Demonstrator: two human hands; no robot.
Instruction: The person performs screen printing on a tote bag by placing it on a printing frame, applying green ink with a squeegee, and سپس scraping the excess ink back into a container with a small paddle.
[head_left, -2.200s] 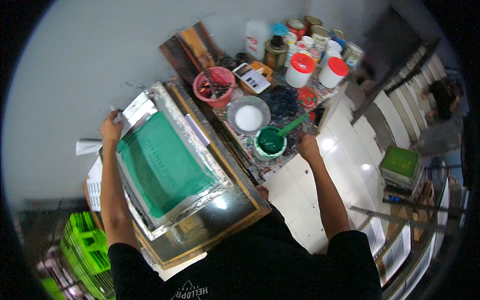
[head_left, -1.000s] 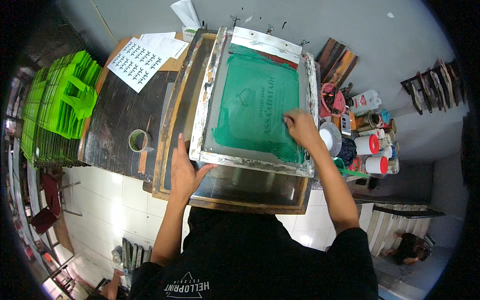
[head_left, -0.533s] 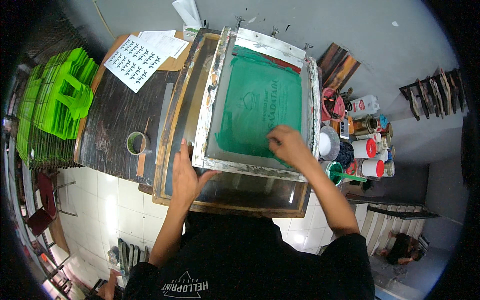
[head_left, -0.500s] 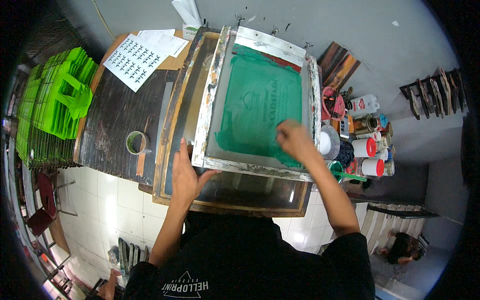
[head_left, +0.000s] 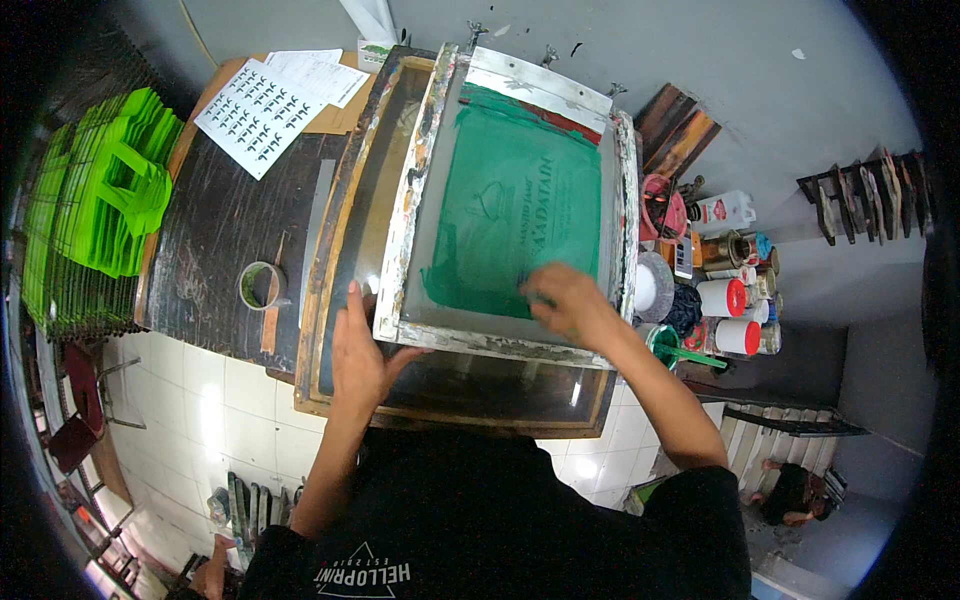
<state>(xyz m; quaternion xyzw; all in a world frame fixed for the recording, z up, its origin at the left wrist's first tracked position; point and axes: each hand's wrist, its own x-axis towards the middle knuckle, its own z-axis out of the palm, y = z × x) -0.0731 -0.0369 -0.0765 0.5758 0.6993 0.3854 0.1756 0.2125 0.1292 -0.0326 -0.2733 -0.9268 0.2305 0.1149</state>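
A screen-printing frame with a pale, paint-stained border lies tilted in front of me. Green ink or emulsion coats most of its mesh, and a design with lettering shows through. My left hand rests at the frame's near left corner, fingers stretched along the side and thumb apart near the front edge. Over the lower right of the mesh, my right hand has its fingers curled, with fingertips down on the green area. Whatever it may hold is hidden under the fingers.
Beneath the frame is a larger wood-edged glass panel. Left are a tape roll, printed sheets and stacked bright green pieces on a rack. Jars with red lids and a green-stained cup stand right. Another person is lower right.
My right hand has moved left and slightly nearer to me across the mesh. More of the lettering shows now. My left hand stays at the corner.
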